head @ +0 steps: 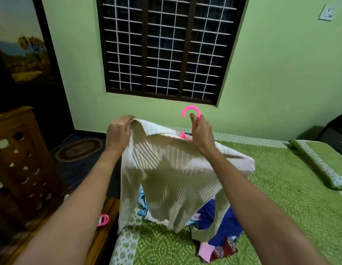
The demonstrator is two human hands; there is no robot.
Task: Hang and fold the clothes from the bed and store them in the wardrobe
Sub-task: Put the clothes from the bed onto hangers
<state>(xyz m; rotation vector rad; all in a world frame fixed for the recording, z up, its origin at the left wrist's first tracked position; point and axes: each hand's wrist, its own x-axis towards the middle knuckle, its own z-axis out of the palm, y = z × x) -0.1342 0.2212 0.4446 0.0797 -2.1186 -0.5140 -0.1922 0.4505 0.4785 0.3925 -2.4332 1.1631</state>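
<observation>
Above the bed's (271, 188) near edge, left hand (118, 131) grips a cream sweater's (172, 180) shoulder, right hand (201, 131) pinches a pink hanger (191, 111), mid-hanging; next, seat the other shoulder.

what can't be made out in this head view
Head view:
Pink hanger: only its hook and neck show; the cream top covers its arms.
Clothes pile on the bed: largely behind the hanging top, pieces uncountable.
Pink item at the bed's wooden edge: too small to identify.

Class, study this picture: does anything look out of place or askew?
A spare pink hanger lies down by the bed's wooden edge, off the bedding. The sweater hangs lopsided, only partly on its hanger.
</observation>
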